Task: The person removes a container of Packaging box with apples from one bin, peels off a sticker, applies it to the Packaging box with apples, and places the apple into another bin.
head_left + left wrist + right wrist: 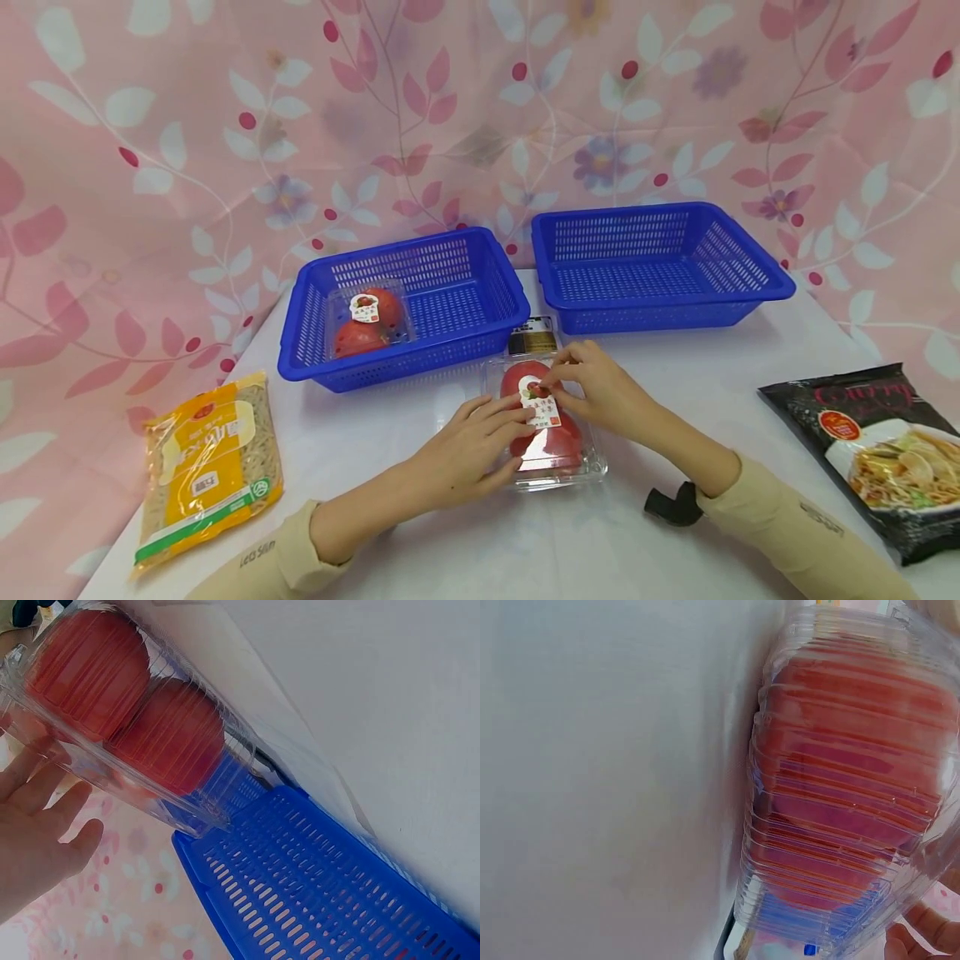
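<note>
A clear plastic container (592,468) with red round fruits (171,739) inside lies on the white table, a white label (546,414) on its lid. My left hand (468,450) reaches over its left side, fingers extended and fingertips resting on the label. In the left wrist view that hand's fingers (52,799) are spread beside the container. My right hand (603,396) is at the upper right, thumb and index finger pinching the label's edge. Ribbed plastic and fruit fill much of the right wrist view, with some right fingertips (922,930) at the lower right.
Behind stand two blue baskets; the left basket (420,360) holds a similar fruit container (405,312), the right basket (652,317) shows a bare bottom. A black-and-gold package (533,337) lies behind the container. A yellow bag (210,467) lies left, a black food packet (877,450) right.
</note>
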Demonstrator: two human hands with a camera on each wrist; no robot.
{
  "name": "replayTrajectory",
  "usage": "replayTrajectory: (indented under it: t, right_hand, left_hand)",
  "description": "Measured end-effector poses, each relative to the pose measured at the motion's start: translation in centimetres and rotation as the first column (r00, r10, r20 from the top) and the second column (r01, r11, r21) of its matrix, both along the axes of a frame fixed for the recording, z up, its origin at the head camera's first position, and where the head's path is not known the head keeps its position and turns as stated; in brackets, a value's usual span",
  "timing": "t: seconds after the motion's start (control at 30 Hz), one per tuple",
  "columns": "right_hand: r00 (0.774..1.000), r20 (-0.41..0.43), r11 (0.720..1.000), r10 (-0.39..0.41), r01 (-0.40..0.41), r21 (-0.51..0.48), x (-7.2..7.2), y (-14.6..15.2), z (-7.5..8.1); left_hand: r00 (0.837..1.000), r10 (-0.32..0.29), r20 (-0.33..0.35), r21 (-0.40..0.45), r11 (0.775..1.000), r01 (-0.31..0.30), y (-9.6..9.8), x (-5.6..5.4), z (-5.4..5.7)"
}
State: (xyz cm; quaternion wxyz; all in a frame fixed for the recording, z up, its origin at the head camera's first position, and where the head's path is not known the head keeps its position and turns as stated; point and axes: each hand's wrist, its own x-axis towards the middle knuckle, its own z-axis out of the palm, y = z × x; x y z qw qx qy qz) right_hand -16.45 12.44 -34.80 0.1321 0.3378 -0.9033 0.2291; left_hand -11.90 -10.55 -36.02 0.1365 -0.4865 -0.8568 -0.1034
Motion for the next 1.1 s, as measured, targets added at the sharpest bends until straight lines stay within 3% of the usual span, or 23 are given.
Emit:
replayTrajectory:
  t: [0.37,0.67,0.93,1.1]
  right_hand:
    - [0.999,-0.038,1.0,-0.008,0.008,0.002,1.0,0.4,-0.3]
    - [1.0,-0.001,1.0,-0.018,0.018,0.0,1.8,0.6,0.0]
    - [1.0,0.022,1.0,-0.019,0.019,-0.002,2.3,0.8,0.1]
    - [0.996,0.079,0.999,-0.03,0.029,0.016,2.8,1.0,0.1]
  left_hand:
    - [0.996,0.069,0.051,-0.047,0.997,-0.066,-0.2,0.5,-0.1]
    - [0.994,0.076,0.075,-0.054,0.996,-0.072,-0.5,0.6,-0.3]
    - [0.982,0.106,0.156,-0.121,0.989,-0.088,-0.7,1.0,-0.2]
    - [0.976,0.112,0.187,-0.15,0.985,-0.085,-0.7,1.1,-0.1]
